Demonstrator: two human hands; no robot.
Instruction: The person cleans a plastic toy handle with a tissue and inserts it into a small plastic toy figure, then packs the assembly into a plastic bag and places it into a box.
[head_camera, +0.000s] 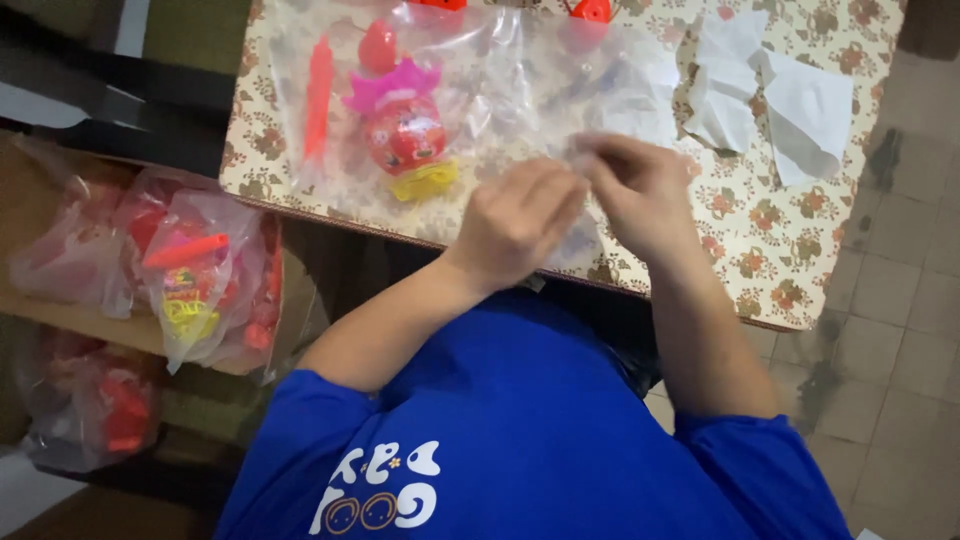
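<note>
My left hand (515, 222) and my right hand (635, 190) meet over the near edge of a table and pinch the open end of a clear plastic bag (500, 90) that lies flat on it. Inside the bag sit a round red toy figure (405, 133) with a pink star-shaped top and a yellow base, a long orange stick (318, 95) and a small red piece (377, 47). Both hands are blurred; the fingers are closed on the bag's edge.
The table wears a floral cloth (770, 270). White crumpled paper (770, 95) lies at its far right. On the left, cardboard boxes (40, 200) hold several filled bags of the same red toys (190, 275). Tiled floor (890, 330) is on the right.
</note>
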